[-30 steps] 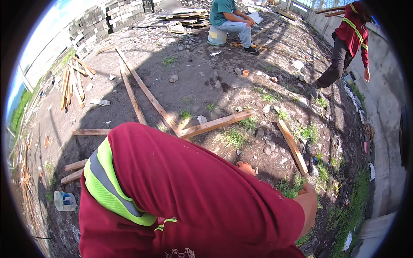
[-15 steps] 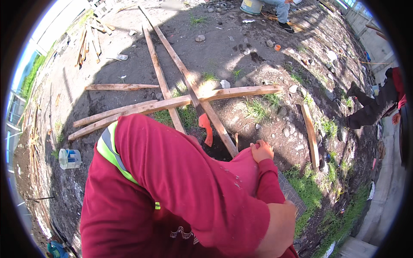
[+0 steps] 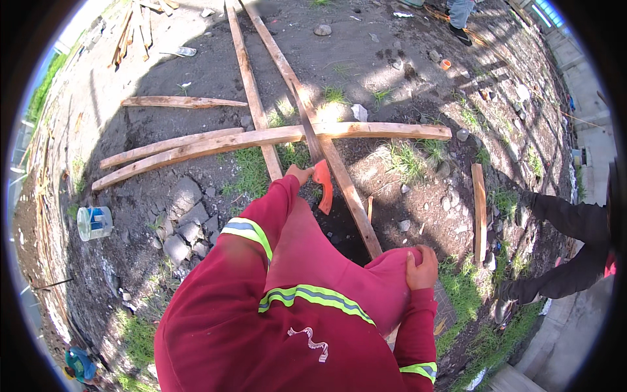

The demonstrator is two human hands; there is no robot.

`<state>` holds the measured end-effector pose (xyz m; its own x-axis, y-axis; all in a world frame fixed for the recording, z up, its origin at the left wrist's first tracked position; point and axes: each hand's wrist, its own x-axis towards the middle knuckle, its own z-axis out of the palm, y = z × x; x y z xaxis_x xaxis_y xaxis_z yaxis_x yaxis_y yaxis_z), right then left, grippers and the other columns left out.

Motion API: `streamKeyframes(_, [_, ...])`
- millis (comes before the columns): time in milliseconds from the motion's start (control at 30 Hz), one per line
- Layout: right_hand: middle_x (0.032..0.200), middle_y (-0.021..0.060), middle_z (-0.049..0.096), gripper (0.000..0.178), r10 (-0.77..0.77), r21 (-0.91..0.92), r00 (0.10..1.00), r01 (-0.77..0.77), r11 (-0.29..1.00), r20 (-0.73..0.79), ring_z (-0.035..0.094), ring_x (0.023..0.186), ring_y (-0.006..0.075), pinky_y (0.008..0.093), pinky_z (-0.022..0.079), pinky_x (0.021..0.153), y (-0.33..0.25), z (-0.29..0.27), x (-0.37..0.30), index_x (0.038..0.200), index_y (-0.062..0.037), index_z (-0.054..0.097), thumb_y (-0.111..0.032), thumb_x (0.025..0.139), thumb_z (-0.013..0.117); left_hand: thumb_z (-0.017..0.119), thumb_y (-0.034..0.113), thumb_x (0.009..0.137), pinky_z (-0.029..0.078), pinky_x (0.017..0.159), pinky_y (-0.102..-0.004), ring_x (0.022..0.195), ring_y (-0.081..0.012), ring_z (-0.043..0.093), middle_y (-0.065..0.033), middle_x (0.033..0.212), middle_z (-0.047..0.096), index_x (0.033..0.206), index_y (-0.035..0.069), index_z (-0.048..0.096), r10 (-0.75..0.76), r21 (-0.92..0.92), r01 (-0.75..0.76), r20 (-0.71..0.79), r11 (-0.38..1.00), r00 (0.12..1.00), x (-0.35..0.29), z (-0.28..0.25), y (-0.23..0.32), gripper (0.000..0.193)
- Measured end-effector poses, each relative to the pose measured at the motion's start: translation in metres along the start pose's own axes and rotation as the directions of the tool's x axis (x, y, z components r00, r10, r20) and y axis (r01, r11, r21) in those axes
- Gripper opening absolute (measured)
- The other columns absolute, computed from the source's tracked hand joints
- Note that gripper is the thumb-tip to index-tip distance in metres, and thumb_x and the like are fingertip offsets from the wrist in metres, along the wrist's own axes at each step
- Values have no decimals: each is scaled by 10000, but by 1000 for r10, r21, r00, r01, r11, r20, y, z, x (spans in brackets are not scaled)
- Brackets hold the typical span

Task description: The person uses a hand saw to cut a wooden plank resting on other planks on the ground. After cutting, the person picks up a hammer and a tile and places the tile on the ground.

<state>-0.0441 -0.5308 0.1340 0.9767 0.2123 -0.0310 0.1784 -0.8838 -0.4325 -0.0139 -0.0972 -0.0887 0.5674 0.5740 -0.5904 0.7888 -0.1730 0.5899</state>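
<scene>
A hand saw with an orange-red handle (image 3: pixel 323 187) lies with its dark blade (image 3: pixel 309 134) across crossed wooden beams. My left hand (image 3: pixel 300 174) is beside the top of the saw handle, at the end of my left knee; its fingers are too small and partly hidden to show whether they grip anything. My right hand (image 3: pixel 422 266) rests on my right knee with its fingers spread over the trouser cloth, holding nothing. One long beam (image 3: pixel 353 130) runs left to right under the blade, over two long boards (image 3: pixel 251 91) that extend away from me.
A clear bucket (image 3: pixel 95 223) stands at the left near broken concrete pieces (image 3: pixel 186 225). A short board (image 3: pixel 480 212) lies at the right, by a person in dark trousers (image 3: pixel 562 215). Far off are a wood pile (image 3: pixel 134 32) and another person's leg (image 3: pixel 460 16).
My left arm has swung left and away from across my body, and my left hand now shows by the saw handle. The right hand stays on the knee. The person at right has shifted nearer.
</scene>
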Motion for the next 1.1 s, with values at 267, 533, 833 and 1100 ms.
streamKeyframes(267, [1149,139,607,365,84,-44,990,-89,995,-113,553,1098,344,434,422,970,4,-11,-41,1080,-64,627,-273,787,690,641,399,826,473,927,-433,1054,-405,621,-283,1065,652,1085,-35,663,51,-121,-53,-16,991,999,42,66,1,505])
streamKeyframes(533, [1216,202,570,634,-61,-3,993,61,998,-105,520,1183,350,457,393,1019,-49,7,-5,1250,-47,553,-419,768,732,599,197,954,492,573,-261,641,-83,579,5,784,636,1022,51,657,540,-581,-271,358,768,762,-68,-4,42,171])
streamKeyframes(833, [916,69,629,491,-317,801,787,-339,494,529,637,796,150,301,525,727,-120,58,29,1358,-35,448,-172,924,633,610,211,958,515,791,-287,906,-112,603,-45,1052,636,1223,26,558,647,-684,-75,642,726,412,-155,-62,92,328])
streamKeyframes(1100, [753,19,586,215,-9,764,913,-336,551,407,571,650,94,255,492,617,-95,12,-34,1139,-35,545,-105,939,583,828,411,687,284,1132,-466,1427,-347,256,-156,1541,262,1525,92,135,382,811,-255,43,526,923,-10,-102,77,1134])
